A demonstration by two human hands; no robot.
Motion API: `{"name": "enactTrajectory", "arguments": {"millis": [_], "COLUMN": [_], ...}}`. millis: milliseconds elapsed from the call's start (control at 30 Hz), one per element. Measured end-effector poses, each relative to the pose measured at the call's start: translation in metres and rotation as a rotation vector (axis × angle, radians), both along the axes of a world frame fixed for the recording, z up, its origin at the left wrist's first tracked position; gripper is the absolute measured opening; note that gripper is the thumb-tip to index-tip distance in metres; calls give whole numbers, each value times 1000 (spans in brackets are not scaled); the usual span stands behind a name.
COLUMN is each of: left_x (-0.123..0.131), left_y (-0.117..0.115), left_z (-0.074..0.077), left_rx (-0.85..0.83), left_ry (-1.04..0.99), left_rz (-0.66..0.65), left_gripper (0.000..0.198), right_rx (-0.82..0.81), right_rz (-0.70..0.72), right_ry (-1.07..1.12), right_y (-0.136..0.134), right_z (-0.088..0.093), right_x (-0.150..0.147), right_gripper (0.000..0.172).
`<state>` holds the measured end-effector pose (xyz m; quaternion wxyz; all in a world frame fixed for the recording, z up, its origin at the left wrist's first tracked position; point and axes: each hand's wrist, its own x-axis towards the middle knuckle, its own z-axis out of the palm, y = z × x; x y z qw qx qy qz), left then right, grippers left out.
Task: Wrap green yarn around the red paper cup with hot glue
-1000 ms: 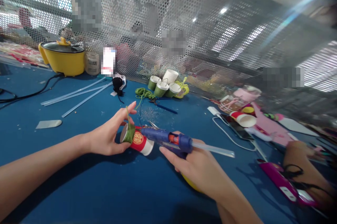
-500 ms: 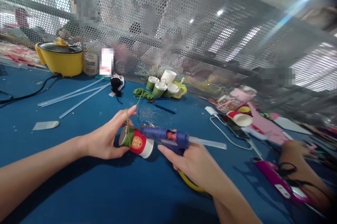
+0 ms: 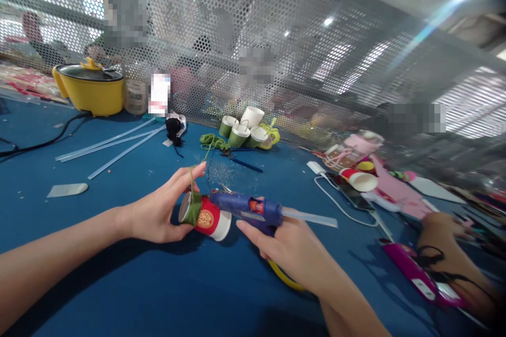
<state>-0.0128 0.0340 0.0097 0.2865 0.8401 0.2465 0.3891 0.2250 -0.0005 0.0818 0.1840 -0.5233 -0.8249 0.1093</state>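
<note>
The left hand point(image 3: 157, 213) grips a tilted red cup point(image 3: 216, 219), green yarn point(image 3: 193, 209) around its left end; the right hand point(image 3: 293, 247) grips a blue glue gun point(image 3: 237, 204); green cups point(image 3: 237, 140) stand far.

Gold double-happiness sign point(image 3: 205, 219) on red cup point(image 3: 216, 225)

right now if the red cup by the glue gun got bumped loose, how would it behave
The red cup would probably roll if freed from the left hand, since it is tipped sideways with a round wall. Its papery-looking wall suggests it is light and may dent under a firm squeeze.
</note>
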Motion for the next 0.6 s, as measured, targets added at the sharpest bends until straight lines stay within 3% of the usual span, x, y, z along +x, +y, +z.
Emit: {"name": "enactTrajectory", "arguments": {"millis": [600], "left_x": [0], "left_y": [4], "left_z": [-6], "left_rx": [-144], "left_ry": [-117], "left_rz": [24], "left_gripper": [99], "right_rx": [-14], "right_rz": [10], "right_ry": [-12], "right_y": [-9], "right_z": [-3], "right_x": [3], "right_gripper": [12]}}
